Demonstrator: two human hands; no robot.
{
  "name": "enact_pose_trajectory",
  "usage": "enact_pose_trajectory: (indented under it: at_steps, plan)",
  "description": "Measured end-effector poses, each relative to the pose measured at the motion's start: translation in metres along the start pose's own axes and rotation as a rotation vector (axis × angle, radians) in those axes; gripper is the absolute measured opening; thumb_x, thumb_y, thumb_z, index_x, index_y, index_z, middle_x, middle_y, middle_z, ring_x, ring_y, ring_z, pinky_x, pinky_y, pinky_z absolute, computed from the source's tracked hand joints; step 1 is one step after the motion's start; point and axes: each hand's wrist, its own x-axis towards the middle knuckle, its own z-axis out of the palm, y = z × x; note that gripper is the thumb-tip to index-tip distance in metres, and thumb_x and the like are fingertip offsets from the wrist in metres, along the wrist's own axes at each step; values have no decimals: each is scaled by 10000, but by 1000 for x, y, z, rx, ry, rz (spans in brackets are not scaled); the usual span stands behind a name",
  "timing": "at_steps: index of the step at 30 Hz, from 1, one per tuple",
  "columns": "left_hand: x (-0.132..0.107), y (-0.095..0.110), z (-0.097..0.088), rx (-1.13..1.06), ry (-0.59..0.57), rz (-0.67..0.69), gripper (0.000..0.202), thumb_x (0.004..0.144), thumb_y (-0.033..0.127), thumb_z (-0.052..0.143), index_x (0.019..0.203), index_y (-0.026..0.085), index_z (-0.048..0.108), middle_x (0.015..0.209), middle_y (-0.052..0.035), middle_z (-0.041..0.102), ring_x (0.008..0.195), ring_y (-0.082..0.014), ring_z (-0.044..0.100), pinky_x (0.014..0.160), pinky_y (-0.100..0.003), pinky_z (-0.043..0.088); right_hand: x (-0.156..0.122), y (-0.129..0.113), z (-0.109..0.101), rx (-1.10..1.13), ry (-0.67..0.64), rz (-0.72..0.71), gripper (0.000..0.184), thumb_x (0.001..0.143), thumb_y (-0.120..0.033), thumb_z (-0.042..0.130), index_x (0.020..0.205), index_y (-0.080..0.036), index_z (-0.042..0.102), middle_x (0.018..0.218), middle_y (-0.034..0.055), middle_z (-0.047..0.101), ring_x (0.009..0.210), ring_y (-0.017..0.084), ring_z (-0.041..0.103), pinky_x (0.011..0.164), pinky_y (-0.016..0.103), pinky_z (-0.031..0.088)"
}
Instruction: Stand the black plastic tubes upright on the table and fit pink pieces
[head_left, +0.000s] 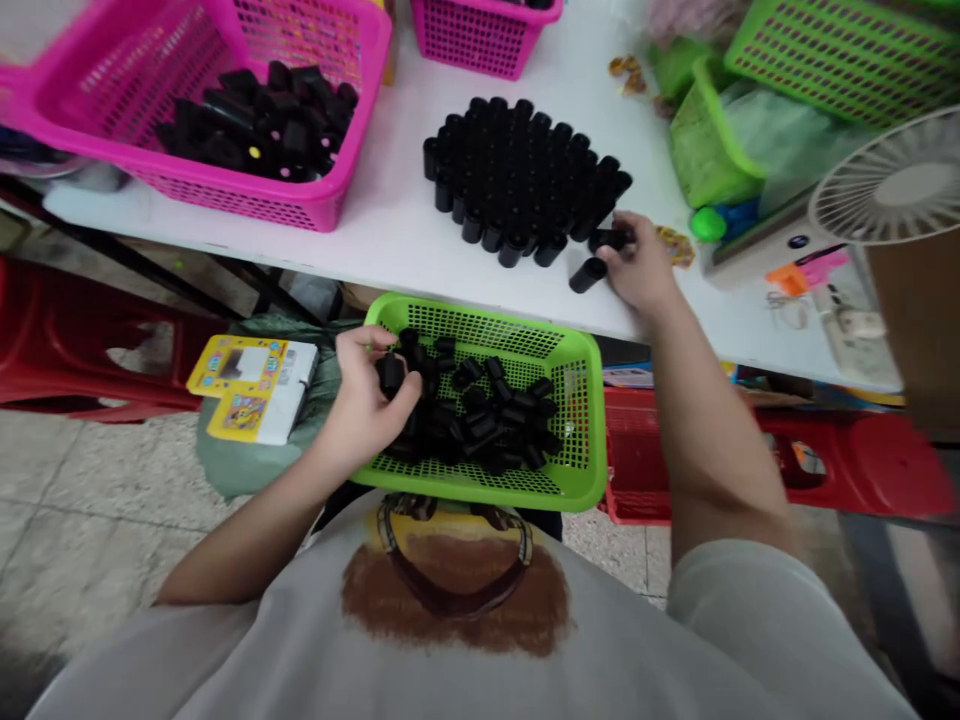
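Note:
A green basket (pixel 585 470) rests on my lap, holding several loose black caps (pixel 495 415). My left hand (pixel 367 400) is inside it, fingers closed round a black cap (pixel 391 372). On the white table (pixel 390 230) a packed cluster of upright black tubes (pixel 525 170) stands. My right hand (pixel 637 265) reaches to the cluster's right edge, fingers closed on a black tube (pixel 611 240). Another tube (pixel 587 275) lies on its side just left of that hand.
A pink basket (pixel 330 190) with black tubes sits at the table's left, another pink basket (pixel 480 45) at the back. Green baskets (pixel 701 150) and a white fan (pixel 892 185) stand on the right. Red stools (pixel 862 460) and a yellow-printed box (pixel 251 385) are below.

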Motion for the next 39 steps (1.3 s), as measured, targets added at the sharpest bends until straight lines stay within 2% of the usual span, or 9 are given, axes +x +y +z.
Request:
enact_pose_trajectory:
  at_steps: [6, 12, 15, 17, 22, 25, 29, 33, 39]
  plan:
    - [-3, -11, -4, -24, 43, 95, 471, 893, 178, 661, 1214, 290, 335, 1134, -28, 429, 820, -122, 582, 721, -292, 571, -1, 0, -19, -133, -88, -70, 245, 961, -346, 648, 1167, -438, 744, 1255, 18, 682, 1204, 300, 661, 1155, 669, 505]
    - [-3, -15, -9, -77, -34, 69, 504, 866, 202, 713, 1183, 291, 332, 1122, -33, 510, 999, -171, 639, 812, -320, 614, -7, -29, -44, -96, -214, -94, 829, 859, -200, 682, 1538, -604, 430, 1391, -56, 666, 1237, 292, 631, 1104, 634, 524]
    - [-2, -7, -13, -92, -104, -6, 419, 893, 240, 728, 1196, 269, 439, 1132, -41, 625, 1045, -187, 689, 904, -358, 615, -30, -63, -56, -1, -39, -98, 873, 853, -116, 586, 1531, -636, 410, 1505, -81, 600, 1298, 294, 620, 994, 576, 577]
    - [-1, -2, -16, -97, -173, -92, 318, 922, 303, 738, 1172, 250, 550, 1126, -50, 707, 1020, -200, 723, 911, -367, 613, -58, -90, -55, 50, 113, -131, 700, 878, -82, 491, 1412, -525, 582, 1264, -23, 712, 1136, 275, 692, 880, 524, 607]
    - [4, 8, -18, -102, -284, -164, 302, 894, 469, 819, 1046, 225, 726, 1189, -98, 796, 1134, -272, 747, 1004, -420, 593, -144, -136, -7, -106, -764, -420, 336, 828, -116, 695, 1140, -205, 781, 1179, 126, 728, 1091, 319, 723, 955, 515, 626]
    - [9, 11, -19, -70, -233, -83, 224, 909, 426, 810, 1018, 237, 759, 1248, -91, 777, 1167, -253, 729, 1037, -410, 584, -171, -139, 22, -227, -933, -401, 311, 866, -154, 740, 1176, -158, 767, 1225, 177, 714, 1131, 349, 715, 969, 527, 621]
    - [10, 12, -18, -48, -119, -68, 205, 889, 380, 831, 1023, 238, 767, 1184, -76, 743, 1086, -216, 714, 904, -337, 617, -175, -136, 27, 48, -812, -281, 208, 856, -187, 739, 1059, -202, 699, 1211, 150, 743, 1169, 329, 727, 1027, 531, 608]
    - [0, 13, -8, -327, -201, -188, 397, 822, 504, 890, 1033, 206, 736, 1006, -53, 741, 899, -179, 720, 797, -300, 622, -178, -157, 9, 482, -597, -50, 267, 797, -260, 773, 897, -265, 526, 1114, 76, 790, 1063, 272, 789, 854, 405, 668]
    - [-8, 22, 5, -554, -258, -206, 453, 770, 562, 923, 986, 205, 746, 1014, -66, 749, 911, -183, 742, 813, -301, 630, -190, -198, -7, 469, -459, -135, 264, 871, -304, 798, 1111, -269, 695, 1088, 29, 824, 913, 210, 807, 843, 347, 673]
